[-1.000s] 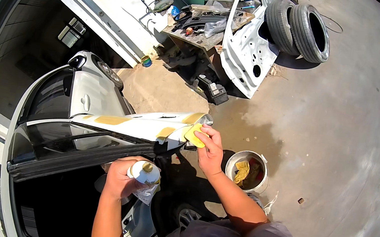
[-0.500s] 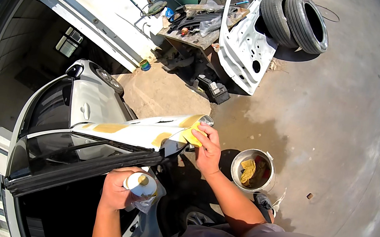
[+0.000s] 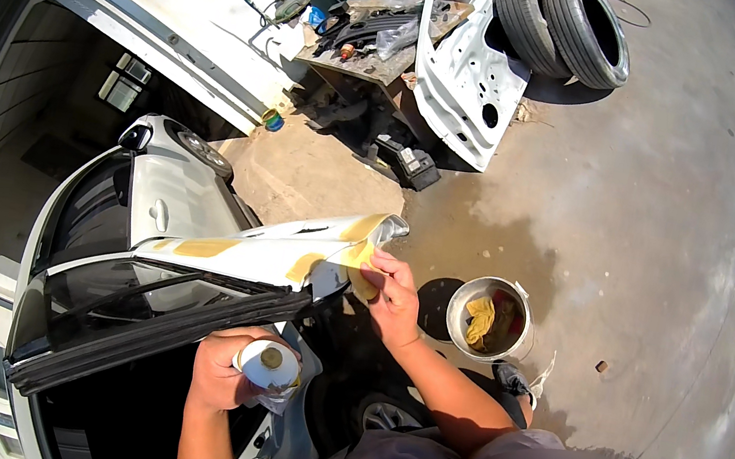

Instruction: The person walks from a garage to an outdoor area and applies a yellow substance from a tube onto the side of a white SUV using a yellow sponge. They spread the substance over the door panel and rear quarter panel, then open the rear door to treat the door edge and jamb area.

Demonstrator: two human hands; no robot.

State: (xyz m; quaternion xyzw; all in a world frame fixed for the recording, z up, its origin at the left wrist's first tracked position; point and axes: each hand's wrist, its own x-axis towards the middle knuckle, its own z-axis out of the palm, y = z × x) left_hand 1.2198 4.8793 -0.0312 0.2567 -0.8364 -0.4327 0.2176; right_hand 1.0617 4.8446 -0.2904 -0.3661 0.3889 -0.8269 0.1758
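A white panel [image 3: 267,243] with yellowish patches runs across the middle beside the open car door's dark window frame [image 3: 162,333]. My right hand [image 3: 394,305] presses a yellow pad [image 3: 365,283] on the panel's right end, its fingers partly covering it. Lower down, my left hand [image 3: 218,365] grips a white bottle [image 3: 259,364] with an olive round top and clear plastic around it.
A metal bucket [image 3: 513,339] with a yellow cloth stands right of the car [image 3: 180,187]. Behind are stacked tyres [image 3: 578,40], a white door shell [image 3: 459,103] and a cluttered bench [image 3: 357,65] beside a doorway. A foot [image 3: 513,378] shows near the bucket.
My right hand and the yellow pad have moved down the panel's right end, away from its upper corner. My left hand still holds the bottle, slightly lower in the picture.
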